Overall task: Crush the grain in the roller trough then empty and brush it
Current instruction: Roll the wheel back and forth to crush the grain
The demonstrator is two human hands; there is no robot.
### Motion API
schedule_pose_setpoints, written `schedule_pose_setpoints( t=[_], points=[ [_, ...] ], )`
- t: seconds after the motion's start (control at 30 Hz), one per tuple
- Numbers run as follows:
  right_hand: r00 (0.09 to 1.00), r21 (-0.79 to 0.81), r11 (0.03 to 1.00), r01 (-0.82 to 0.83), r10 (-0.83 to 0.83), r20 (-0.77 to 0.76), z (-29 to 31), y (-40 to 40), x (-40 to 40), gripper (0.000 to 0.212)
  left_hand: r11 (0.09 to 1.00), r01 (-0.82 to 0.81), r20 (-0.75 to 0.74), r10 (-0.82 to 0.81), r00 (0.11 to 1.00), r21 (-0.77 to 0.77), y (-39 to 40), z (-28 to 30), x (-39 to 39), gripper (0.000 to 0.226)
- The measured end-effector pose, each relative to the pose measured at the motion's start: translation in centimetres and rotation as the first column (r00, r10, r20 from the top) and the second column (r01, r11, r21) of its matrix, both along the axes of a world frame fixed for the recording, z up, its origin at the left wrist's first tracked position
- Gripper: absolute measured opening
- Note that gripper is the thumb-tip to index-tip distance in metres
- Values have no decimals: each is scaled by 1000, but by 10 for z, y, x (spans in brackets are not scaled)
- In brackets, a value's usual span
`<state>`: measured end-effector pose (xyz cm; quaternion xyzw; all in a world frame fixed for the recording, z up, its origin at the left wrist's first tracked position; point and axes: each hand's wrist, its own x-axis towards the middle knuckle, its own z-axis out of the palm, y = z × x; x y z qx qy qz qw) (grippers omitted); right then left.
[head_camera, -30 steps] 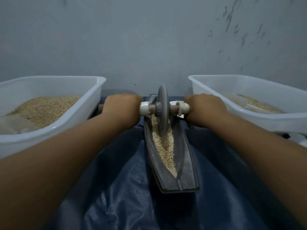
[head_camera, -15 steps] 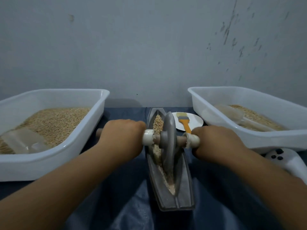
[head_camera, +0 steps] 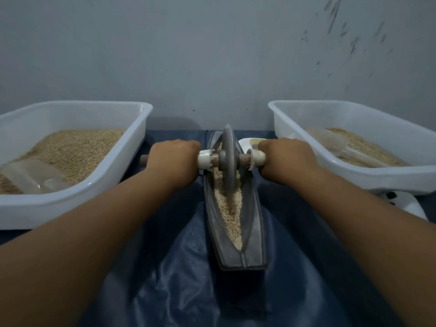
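Note:
A grey boat-shaped roller trough (head_camera: 256, 237) lies lengthwise on the blue cloth, holding pale grain (head_camera: 232, 208). A grey roller disc (head_camera: 228, 159) stands upright in the trough's far half on a wooden axle with white collars. My left hand (head_camera: 173, 160) grips the axle's left handle. My right hand (head_camera: 286, 159) grips the right handle. Both fists hide the handles they hold.
A white tub of grain (head_camera: 70, 208) with a clear scoop (head_camera: 33, 177) stands at the left. A second white tub (head_camera: 377, 180) with grain and a clear scoop (head_camera: 330, 142) stands at the right. A white plate (head_camera: 247, 141) peeks behind the roller. A white device (head_camera: 405, 204) lies under the right tub's corner. The wall is close behind.
The roller came toward me down the trough, then went back to the far half. The plate with the brush is mostly hidden again.

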<state>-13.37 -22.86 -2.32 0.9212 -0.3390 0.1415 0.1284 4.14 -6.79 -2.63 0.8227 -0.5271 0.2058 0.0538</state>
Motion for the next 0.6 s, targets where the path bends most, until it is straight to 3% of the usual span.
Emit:
schedule_pose_setpoints(
  t=[0.2, 0.33, 0.5, 0.6],
  points=[
    [994, 282, 959, 16, 16, -109, 6, 35, -42, 15, 998, 31, 61, -34, 998, 51, 34, 17, -36, 25],
    [987, 386, 923, 0, 61, -146, 23, 66, -80, 16, 996, 52, 81, -57, 995, 66, 63, 25, -57, 37],
    [987, 323, 946, 6, 46, -153, 27, 72, -82, 16, 998, 27, 75, -31, 997, 52, 69, 24, -57, 40],
    [996, 143, 989, 23, -11, -89, 11, 55, -55, 19, 999, -23, -1, 23, 1000, 35, 49, 9, -42, 33]
  ],
)
